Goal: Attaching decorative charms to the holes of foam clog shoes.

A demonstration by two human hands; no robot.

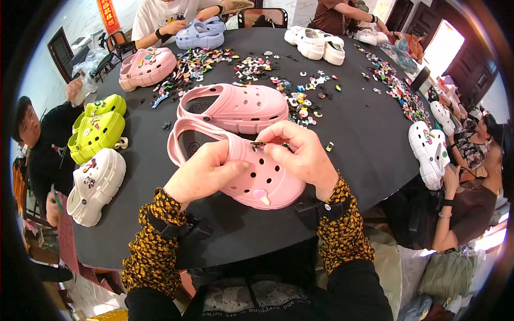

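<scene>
Clogs ring the dark round desk (353, 134): a second pink clog (235, 107) lies just beyond the one in hand, lime-green clogs (96, 131) and a white clog (95, 184) sit at the left, a decorated pink clog (145, 68) at far left, a lilac clog (201, 35) and a white pair (316, 44) at the far edge, another white pair (431, 152) at the right. Loose shoe charms (300, 96) are scattered across the desk's far half. Other people sit around the rim.

Left hand (201, 174) curls around the near pink clog (251, 171), thumb on its upper. Right hand (300, 150) pinches a small dark charm (258, 144) against the upper, fingertips closed on it. Both forearms enter from the lower edge in orange-black patterned sleeves.

Charm's design is too small to make out; the clog's right side is hidden by the right hand.
</scene>
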